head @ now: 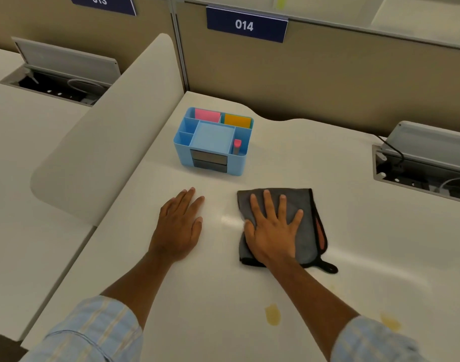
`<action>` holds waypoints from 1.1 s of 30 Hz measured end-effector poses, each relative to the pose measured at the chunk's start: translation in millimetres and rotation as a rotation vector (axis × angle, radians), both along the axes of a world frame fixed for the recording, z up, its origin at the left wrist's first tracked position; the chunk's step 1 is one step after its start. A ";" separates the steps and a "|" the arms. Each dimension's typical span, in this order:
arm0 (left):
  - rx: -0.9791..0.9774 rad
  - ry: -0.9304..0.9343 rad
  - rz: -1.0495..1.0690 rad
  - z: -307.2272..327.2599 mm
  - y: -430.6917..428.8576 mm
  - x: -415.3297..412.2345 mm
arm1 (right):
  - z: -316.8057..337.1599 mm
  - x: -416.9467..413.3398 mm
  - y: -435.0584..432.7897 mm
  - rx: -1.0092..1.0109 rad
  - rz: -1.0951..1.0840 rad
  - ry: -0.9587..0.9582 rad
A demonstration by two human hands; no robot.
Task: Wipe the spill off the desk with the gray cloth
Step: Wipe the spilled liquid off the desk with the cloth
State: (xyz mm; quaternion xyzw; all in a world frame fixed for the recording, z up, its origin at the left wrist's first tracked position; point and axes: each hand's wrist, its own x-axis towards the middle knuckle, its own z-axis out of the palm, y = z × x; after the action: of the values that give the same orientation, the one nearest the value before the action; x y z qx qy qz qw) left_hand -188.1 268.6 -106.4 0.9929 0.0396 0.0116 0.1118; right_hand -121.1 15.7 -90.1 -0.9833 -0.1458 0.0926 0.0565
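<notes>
My right hand (273, 231) lies flat and open on the gray cloth (306, 205), gripping nothing; my left hand (180, 226) rests open on the counter (223, 296). The yellow spill (272, 314) sits nearer me, well apart from the cloth, so my forearm or sleeve (372, 340) could smear it.

Two hands (178, 226) (273, 231), one gray cloth (306, 205), one blue organizer (213, 142), two yellow spill spots (272, 313) (391, 322), two number signs (246, 24) (103, 2)

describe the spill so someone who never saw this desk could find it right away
Start at the white desk under the blue 014 sign. Come toward the near edge, past the gray cloth under the right hand. The spill is the yellow blotches flanking the right forearm, the only stains there.
</notes>
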 end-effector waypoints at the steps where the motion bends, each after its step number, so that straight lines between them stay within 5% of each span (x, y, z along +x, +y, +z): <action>1: 0.006 0.004 0.004 -0.2 0.1 0.5 | 0.6 1.7 9.9 0.007 0.026 0.006; 13: -0.029 0.011 -0.009 5.9 -1.0 0.2 | -10.3 -77.9 -10.4 0.084 0.323 -0.042; 24: -0.035 -0.008 -0.009 4.2 -1.8 0.7 | 1.8 -28.2 -32.3 0.007 0.089 -0.003; 33: -0.037 -0.012 -0.017 4.5 -0.6 0.4 | -4.8 -108.8 -20.8 0.106 0.365 -0.012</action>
State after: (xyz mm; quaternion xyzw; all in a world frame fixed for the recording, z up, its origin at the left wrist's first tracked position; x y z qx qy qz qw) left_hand -187.7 268.1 -102.0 0.9908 0.0308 0.0158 0.1305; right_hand -229.9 -5.1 -94.9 -0.9367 -0.3269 0.0876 0.0896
